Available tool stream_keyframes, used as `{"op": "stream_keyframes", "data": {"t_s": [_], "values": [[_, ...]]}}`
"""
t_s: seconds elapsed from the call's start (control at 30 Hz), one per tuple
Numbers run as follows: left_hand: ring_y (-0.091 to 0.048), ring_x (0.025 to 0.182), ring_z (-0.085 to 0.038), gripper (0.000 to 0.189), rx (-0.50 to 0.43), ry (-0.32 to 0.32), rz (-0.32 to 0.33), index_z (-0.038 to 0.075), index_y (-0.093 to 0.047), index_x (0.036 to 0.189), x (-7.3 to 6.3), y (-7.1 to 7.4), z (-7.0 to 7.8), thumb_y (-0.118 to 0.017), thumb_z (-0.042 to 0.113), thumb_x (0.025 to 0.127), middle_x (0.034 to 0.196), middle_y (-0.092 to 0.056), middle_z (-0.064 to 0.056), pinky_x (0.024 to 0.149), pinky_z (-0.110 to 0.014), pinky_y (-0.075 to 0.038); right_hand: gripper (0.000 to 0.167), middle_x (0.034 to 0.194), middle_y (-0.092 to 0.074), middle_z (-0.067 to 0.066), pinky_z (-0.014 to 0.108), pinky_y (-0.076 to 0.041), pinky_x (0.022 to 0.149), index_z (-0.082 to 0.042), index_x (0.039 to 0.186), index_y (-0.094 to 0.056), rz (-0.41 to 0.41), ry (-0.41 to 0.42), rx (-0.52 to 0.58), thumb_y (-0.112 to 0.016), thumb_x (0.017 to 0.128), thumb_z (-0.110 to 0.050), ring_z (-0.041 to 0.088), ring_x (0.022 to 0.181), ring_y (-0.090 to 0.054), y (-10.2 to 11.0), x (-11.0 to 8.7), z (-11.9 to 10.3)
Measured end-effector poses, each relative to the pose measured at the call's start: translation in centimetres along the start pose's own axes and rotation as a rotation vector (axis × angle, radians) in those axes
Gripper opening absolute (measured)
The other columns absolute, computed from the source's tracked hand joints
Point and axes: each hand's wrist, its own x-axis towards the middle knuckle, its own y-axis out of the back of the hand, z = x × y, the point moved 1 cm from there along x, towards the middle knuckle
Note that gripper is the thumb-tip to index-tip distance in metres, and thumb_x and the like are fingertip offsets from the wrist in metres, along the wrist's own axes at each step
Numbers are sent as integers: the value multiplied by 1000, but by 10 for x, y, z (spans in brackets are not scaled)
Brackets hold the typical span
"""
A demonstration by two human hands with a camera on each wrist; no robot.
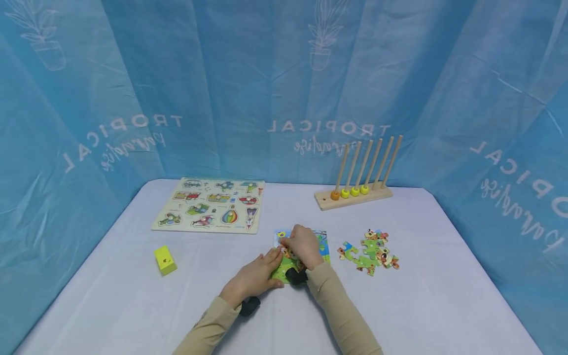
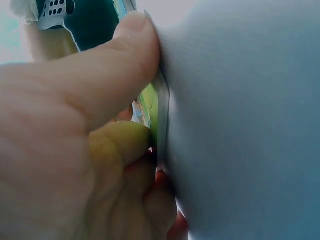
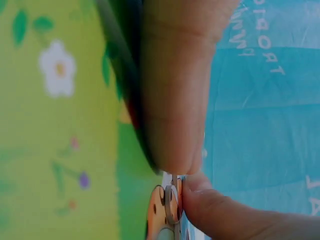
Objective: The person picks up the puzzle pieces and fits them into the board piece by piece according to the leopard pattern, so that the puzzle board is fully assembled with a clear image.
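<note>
Much of a green-and-blue cardboard puzzle board [image 1: 324, 242] on the white-clothed table [image 1: 426, 301] is hidden beneath the right hand [image 1: 304, 245], which pinches a thin, orange, dark-spotted piece [image 3: 173, 203], partly masked. The left hand [image 1: 255, 276], fingers fairly straight, rests at the board's left edge.

A person wears long tan sleeves, softly creased, the left sleeve [image 1: 208, 328] ending at the wrist behind the bare left hand [image 1: 254, 279] and the right sleeve [image 1: 343, 315] behind the bare right hand [image 1: 305, 245]. A compact black left wrist device [image 1: 250, 306] sits just behind the left hand; its counterpart, the right wrist device [image 1: 295, 276], sits behind the right hand, dark-bodied with a grey panel [image 2: 52, 21] pierced by small round holes.
</note>
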Motion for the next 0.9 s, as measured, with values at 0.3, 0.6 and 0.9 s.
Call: {"op": "stream_keyframes", "data": {"t_s": [0.3,0.6,0.9], "values": [[-27,147,-33,76,-4,-11,7,-3,-34,148,1,-1,0,-65,37,91,159,-26,-17,120,-51,-28,39,54,-53,-1,20,-34,41,-11,66,-53,59,-28,153,-65,92,-39,12,45,-46,2,5,12],[-28,146,-35,76,-5,-11,10,-5,-35,147,0,3,3,-66,34,91,158,-29,-19,120,-50,-28,23,67,-64,6,24,-46,50,-4,87,-64,26,-2,145,-71,89,-26,14,55,-56,8,1,12],[-27,147,-33,76,-2,7,-7,-3,-33,148,1,0,-1,-65,37,91,158,-27,-18,120,-51,-27,16,77,-68,8,23,-47,51,-6,90,-64,91,65,135,-71,88,-20,13,58,-55,-3,0,5]]}}
